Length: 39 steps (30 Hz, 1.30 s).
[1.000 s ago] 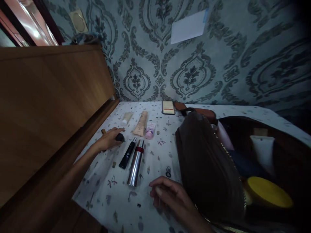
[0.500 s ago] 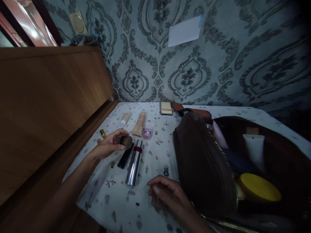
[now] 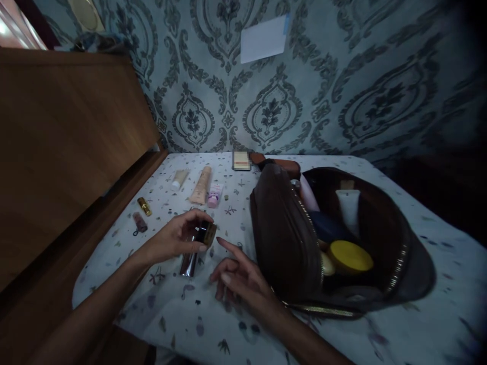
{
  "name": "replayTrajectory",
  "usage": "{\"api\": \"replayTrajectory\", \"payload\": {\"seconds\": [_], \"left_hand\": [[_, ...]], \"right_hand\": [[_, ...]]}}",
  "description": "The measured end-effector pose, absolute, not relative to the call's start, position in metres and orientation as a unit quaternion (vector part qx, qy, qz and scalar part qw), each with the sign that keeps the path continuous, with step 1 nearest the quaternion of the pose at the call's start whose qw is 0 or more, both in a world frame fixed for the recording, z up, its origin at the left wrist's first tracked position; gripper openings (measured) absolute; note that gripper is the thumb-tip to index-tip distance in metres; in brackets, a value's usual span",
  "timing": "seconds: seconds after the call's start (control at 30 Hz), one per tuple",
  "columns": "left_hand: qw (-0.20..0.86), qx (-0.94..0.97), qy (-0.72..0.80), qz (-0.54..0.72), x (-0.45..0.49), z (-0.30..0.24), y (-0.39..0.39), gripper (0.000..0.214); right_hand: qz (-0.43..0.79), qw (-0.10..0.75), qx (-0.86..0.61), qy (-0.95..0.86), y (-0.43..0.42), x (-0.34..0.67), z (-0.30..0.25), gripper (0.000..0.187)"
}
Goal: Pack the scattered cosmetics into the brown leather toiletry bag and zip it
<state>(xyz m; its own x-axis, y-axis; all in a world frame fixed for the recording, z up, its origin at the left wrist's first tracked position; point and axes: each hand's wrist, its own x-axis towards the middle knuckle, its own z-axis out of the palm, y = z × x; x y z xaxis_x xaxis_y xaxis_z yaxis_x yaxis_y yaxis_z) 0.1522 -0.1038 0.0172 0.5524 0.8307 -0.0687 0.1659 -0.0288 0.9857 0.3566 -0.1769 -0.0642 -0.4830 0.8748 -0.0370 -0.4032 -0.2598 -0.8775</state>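
My left hand (image 3: 182,234) grips a small dark cosmetic jar (image 3: 207,234) between thumb and fingers, above the table. Partly hidden under that hand lies a silver cylinder (image 3: 189,263). My right hand (image 3: 238,274) is beside the jar, index finger stretched toward it but apart, with nothing held. Further back lie a beige tube (image 3: 201,185), a pink and white tube (image 3: 215,195) and a small pale tube (image 3: 180,179). On the left are a gold tube (image 3: 144,206) and a small brownish-pink item (image 3: 140,222).
A dark brown bag (image 3: 285,233) stands open on the right, holding a yellow round lid (image 3: 350,256), a white tube (image 3: 349,208) and other items. Behind it are an orange-brown case (image 3: 281,166) and a small blurred box (image 3: 241,160). A wooden panel (image 3: 76,147) borders the left.
My left hand has brought the jar rightward, toward my right hand. My right index finger has stretched out. The view has shifted, and more of the bag shows.
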Motion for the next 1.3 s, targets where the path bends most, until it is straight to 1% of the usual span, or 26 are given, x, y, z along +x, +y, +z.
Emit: {"api": "replayTrajectory", "payload": {"seconds": [0.13, 0.27, 0.37, 0.53, 0.63, 0.73, 0.93, 1.03, 1.1, 1.17, 1.27, 1.3], "left_hand": [[0.492, 0.723, 0.43, 0.225, 0.163, 0.02, -0.116, 0.044], [0.379, 0.77, 0.453, 0.24, 0.172, 0.034, -0.116, 0.046], [0.345, 0.802, 0.418, 0.25, 0.192, 0.057, -0.114, 0.049], [0.262, 0.877, 0.318, 0.246, 0.257, 0.1, -0.117, 0.045], [0.234, 0.916, 0.257, 0.199, 0.298, 0.111, -0.114, 0.042], [0.218, 0.948, 0.199, 0.117, 0.321, 0.112, -0.101, 0.039], [0.124, 0.963, 0.239, -0.003, 0.329, 0.12, -0.08, 0.034], [0.134, 0.958, 0.237, -0.095, 0.34, 0.13, -0.072, 0.027], [0.166, 0.947, 0.226, -0.154, 0.35, 0.134, -0.065, 0.023], [0.201, 0.933, 0.221, -0.201, 0.36, 0.136, -0.057, 0.024], [0.242, 0.918, 0.211, -0.232, 0.369, 0.135, -0.047, 0.025], [0.252, 0.92, 0.21, -0.213, 0.371, 0.135, -0.045, 0.023]], "right_hand": [[0.763, 0.423, -0.245, -0.423, -0.18, 0.356, -0.069, 0.085], [0.774, 0.401, -0.253, -0.421, -0.179, 0.359, -0.067, 0.081], [0.784, 0.385, -0.257, -0.413, -0.176, 0.361, -0.064, 0.078], [0.791, 0.374, -0.238, -0.421, -0.173, 0.361, -0.07, 0.082], [0.789, 0.376, -0.228, -0.429, -0.171, 0.358, -0.08, 0.082], [0.8, 0.381, -0.212, -0.412, -0.168, 0.354, -0.086, 0.08], [0.819, 0.367, -0.217, -0.384, -0.167, 0.357, -0.075, 0.061], [0.818, 0.359, -0.233, -0.384, -0.168, 0.358, -0.071, 0.052], [0.815, 0.359, -0.242, -0.386, -0.169, 0.357, -0.072, 0.047], [0.812, 0.364, -0.237, -0.39, -0.17, 0.355, -0.074, 0.042], [0.808, 0.375, -0.233, -0.391, -0.17, 0.352, -0.077, 0.035], [0.806, 0.376, -0.237, -0.391, -0.17, 0.351, -0.077, 0.033]]}}
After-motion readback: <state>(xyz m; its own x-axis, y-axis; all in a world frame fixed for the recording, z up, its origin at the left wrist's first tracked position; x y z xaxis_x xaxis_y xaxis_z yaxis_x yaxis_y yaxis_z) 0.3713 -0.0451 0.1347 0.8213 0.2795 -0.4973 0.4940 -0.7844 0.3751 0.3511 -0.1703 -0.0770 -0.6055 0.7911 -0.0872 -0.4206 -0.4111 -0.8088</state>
